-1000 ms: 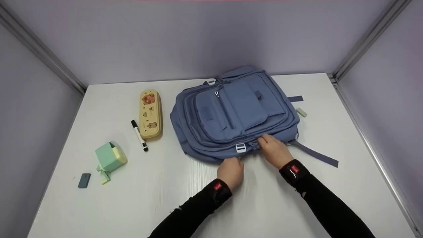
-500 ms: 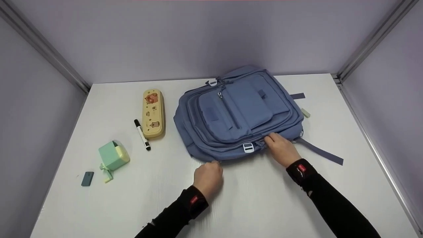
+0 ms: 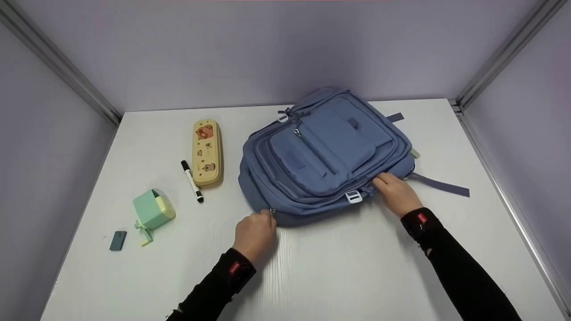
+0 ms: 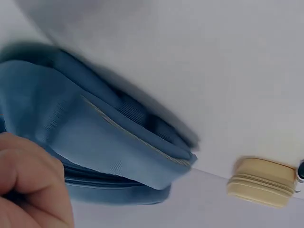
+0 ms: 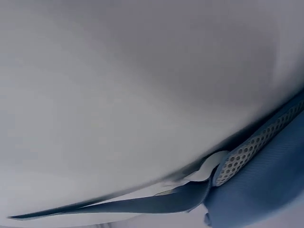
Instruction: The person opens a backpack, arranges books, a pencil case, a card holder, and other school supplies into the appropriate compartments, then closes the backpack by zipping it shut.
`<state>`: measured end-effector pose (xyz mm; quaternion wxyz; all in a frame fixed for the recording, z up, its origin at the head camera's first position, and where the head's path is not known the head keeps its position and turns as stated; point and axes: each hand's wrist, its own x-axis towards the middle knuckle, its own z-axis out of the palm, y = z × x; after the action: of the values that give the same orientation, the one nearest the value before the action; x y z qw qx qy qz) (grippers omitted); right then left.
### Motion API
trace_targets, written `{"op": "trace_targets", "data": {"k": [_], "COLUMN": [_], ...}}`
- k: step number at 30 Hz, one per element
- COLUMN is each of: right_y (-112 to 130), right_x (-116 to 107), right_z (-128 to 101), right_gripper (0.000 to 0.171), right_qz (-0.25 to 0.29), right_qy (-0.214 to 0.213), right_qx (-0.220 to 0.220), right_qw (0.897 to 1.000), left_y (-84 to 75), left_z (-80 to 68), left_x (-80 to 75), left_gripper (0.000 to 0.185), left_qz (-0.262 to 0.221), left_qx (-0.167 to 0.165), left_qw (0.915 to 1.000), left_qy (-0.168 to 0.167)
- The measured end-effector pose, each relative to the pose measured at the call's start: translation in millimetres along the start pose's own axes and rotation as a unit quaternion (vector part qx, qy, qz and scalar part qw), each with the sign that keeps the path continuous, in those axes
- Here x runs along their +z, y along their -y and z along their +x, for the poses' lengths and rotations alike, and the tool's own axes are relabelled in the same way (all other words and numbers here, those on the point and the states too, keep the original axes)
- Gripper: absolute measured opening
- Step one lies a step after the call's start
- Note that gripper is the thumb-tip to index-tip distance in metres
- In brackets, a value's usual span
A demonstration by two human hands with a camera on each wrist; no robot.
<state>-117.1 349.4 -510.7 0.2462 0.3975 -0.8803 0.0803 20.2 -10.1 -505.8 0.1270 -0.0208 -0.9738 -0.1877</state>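
From the head view, the left hand (image 3: 255, 233) curls at the blue backpack (image 3: 325, 151)'s near-left corner; what its fingertips pinch there is too small to tell. The right hand (image 3: 396, 193) covers the spot on the bag's near edge where its fingers lie. The left wrist view is blurred, with the yellow pencil case (image 4: 262, 182) smeared and the hand cut by the frame edge. The right wrist view shows only a corner of the bag, its strap (image 5: 142, 203) and mesh padding.
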Motion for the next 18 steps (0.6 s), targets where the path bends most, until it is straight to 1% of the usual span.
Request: {"op": "trace_targets", "data": {"k": [3, 6, 8, 10, 12, 14, 16, 18], "right_y": [-9, -16, -15, -10, 1, 19, 44, 74], "right_x": [-1, -1, -3, -7, -14, -25, -35, -43], "right_z": [-1, -2, -2, 1, 7, 18, 31, 44], "right_gripper": [0.026, 0.026, 0.025, 0.024, 0.025, 0.03, 0.035, 0.035], "right_qz": [0.004, 0.008, 0.008, 0.005, 0.004, 0.017, 0.038, 0.072], "right_qy": [-0.002, -0.001, 0.008, 0.025, 0.056, 0.088, 0.116, 0.127], "right_qx": [0.024, 0.053, 0.071, 0.092, 0.113, 0.126, 0.126, 0.108], "right_qw": [1.0, 0.999, 0.997, 0.995, 0.992, 0.988, 0.984, 0.983], "left_y": [5.2, 6.9, 6.8, 6.2, 5.8, 3.4, 1.3, -1.1], "left_z": [0.5, 0.5, 0.0, -0.2, -0.2, 0.9, 2.4, 3.5], "left_x": [-1.2, -1.8, -1.5, -1.3, -1.6, -3.5, -5.9, -8.0], "left_gripper": [0.026, 0.026, 0.025, 0.025, 0.024, 0.025, 0.024, 0.024], "left_qz": [-0.005, -0.006, -0.007, -0.009, -0.009, -0.012, -0.016, -0.021], "left_qx": [-0.002, -0.001, 0.002, 0.006, 0.01, 0.009, 0.007, 0.006], "left_qw": [0.9999, 0.9998, 0.9999, 0.9999, 0.9998, 0.9999, 0.9998, 0.9998], "left_qy": [-0.01, -0.016, -0.015, -0.012, -0.011, -0.008, -0.004, -0.001]}}
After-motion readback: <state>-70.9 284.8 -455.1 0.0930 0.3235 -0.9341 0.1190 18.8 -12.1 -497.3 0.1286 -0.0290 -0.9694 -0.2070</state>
